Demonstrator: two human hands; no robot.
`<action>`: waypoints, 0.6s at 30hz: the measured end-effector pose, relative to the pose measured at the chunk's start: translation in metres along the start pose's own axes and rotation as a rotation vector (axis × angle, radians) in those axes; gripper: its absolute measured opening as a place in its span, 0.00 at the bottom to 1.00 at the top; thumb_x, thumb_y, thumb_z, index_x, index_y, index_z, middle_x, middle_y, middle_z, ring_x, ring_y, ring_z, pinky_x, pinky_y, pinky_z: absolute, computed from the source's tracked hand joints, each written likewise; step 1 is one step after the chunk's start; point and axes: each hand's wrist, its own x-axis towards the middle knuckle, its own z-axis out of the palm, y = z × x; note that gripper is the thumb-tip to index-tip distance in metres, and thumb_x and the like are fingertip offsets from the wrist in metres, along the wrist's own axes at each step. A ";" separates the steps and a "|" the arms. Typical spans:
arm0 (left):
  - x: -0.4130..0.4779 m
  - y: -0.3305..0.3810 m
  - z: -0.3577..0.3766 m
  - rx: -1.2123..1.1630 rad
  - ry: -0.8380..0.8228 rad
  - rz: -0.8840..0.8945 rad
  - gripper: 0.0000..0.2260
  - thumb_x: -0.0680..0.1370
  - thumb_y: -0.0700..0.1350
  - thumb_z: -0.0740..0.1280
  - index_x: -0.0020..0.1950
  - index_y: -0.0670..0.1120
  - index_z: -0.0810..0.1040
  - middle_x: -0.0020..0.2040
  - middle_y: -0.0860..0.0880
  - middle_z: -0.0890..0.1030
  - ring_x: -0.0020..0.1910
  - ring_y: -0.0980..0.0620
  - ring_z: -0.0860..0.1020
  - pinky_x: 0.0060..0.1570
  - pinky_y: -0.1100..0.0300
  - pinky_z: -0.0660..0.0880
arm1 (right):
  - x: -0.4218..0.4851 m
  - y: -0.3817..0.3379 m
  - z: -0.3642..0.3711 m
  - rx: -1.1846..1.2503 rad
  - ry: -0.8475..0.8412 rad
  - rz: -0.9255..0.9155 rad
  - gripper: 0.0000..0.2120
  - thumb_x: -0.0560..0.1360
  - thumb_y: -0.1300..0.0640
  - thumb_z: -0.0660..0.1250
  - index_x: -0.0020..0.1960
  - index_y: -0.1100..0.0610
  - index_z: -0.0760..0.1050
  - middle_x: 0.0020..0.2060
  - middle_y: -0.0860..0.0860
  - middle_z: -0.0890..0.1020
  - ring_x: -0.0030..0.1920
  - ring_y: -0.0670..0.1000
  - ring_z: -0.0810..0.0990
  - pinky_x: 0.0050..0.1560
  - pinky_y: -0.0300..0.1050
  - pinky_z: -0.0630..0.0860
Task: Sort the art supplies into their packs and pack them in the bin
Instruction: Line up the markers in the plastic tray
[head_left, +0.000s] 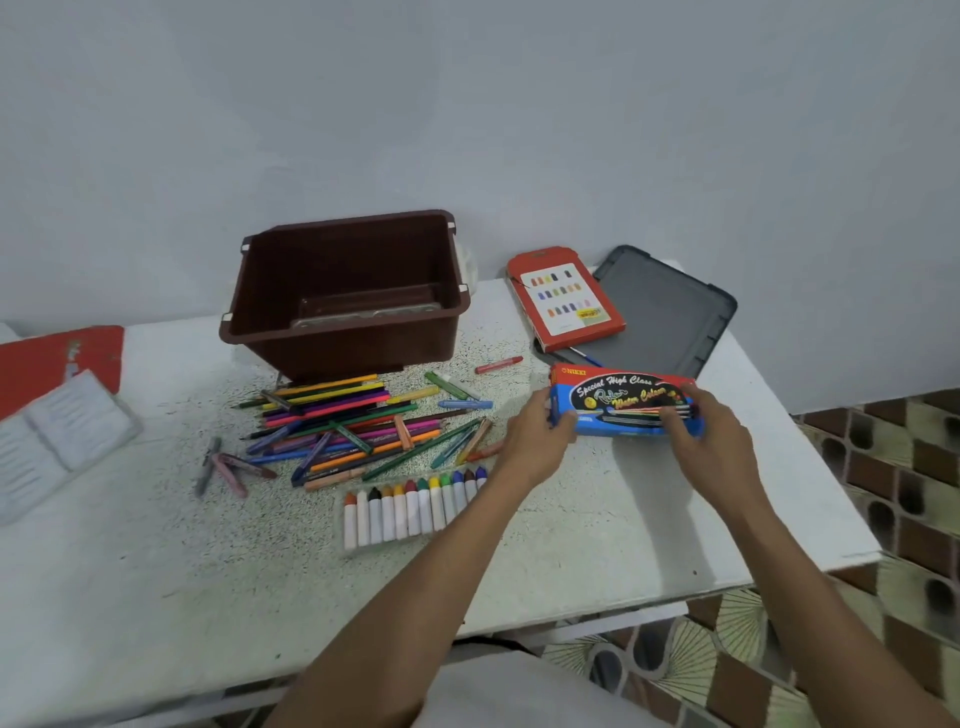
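While the water colour pack (623, 402) sits between both hands over the right part of the table (597, 519), most of the sorting looks undone. The left hand (535, 436) is wrapped round the pack's left end, and the right hand (709, 441) is clamped on the right end with its fingers over the front window. A few pens show through that window, but it's hard to tell how full the pack is, or whether it's lifted or resting on the table.

Out at 9 o'clock from the pack there's a big loose pile of pencils and pens (353, 421), all crossed over each other. At about 8 o'clock a row of crayons (415, 501) lies lined up in what looks like a clear tray. A stray red crayon (498, 365) lies at roughly 10 o'clock. The brown bin (348, 296) stands further out at 10 o'clock, with something flat at the bottom, can't make out what. At 12 o'clock a red box (566, 299) lies partly on a grey lid (670, 312). Way over at 9 o'clock, at the table's far left, is an open clear plastic insert (57, 441).

So early days, judging by this: the pile needs sorting, and the packs still have to go in the bin.
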 end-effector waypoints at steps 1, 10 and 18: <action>-0.005 -0.002 -0.005 -0.053 0.029 -0.018 0.16 0.82 0.46 0.62 0.70 0.50 0.68 0.58 0.49 0.80 0.52 0.48 0.82 0.49 0.49 0.78 | -0.007 -0.002 0.003 0.037 0.019 0.006 0.17 0.80 0.54 0.64 0.68 0.56 0.73 0.61 0.59 0.78 0.60 0.60 0.76 0.60 0.54 0.72; -0.071 -0.037 -0.081 -0.343 0.181 -0.156 0.09 0.82 0.39 0.60 0.56 0.51 0.76 0.56 0.48 0.79 0.52 0.50 0.80 0.50 0.57 0.80 | -0.064 -0.036 0.045 0.459 -0.033 0.104 0.10 0.80 0.55 0.64 0.60 0.48 0.77 0.54 0.48 0.81 0.47 0.43 0.78 0.40 0.39 0.73; -0.125 -0.068 -0.127 -0.560 0.125 -0.122 0.20 0.73 0.45 0.67 0.66 0.48 0.75 0.59 0.45 0.81 0.51 0.49 0.81 0.41 0.55 0.78 | -0.087 -0.056 0.082 0.401 -0.284 0.034 0.09 0.80 0.55 0.64 0.58 0.49 0.79 0.53 0.48 0.81 0.45 0.44 0.78 0.35 0.29 0.71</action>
